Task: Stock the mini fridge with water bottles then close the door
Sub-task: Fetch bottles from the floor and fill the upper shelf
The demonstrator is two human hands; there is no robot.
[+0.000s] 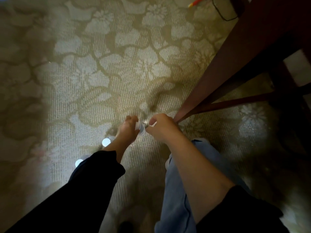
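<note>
Floral beige-and-olive carpet stretches beneath a person bending low to gather water for the mini fridge. Nearest the camera are a black left sleeve and a pale blue denim trouser leg.

Just past the sleeve's cuff stands the near bottle, clear plastic with a round white cap and seen from above. The second bottle, of the same kind, stands just beyond it against the wrist. Nothing holds either one.

Farther out, the left hand curls its fingers round the capped top of the third bottle. The right hand pinches thumb and forefinger at glinting clear plastic beside that cap. This seems to be the same bottle, though blur leaves that unsure.

Just behind the right hand, a dark brown wooden furniture leg slants up to the right. At the far edge lie a thin black cable and a small red-and-yellow object.

No fridge is in view, so the stocking looks barely begun or only partly done. At least three bottles are still on the floor, and the door remains to be closed.
</note>
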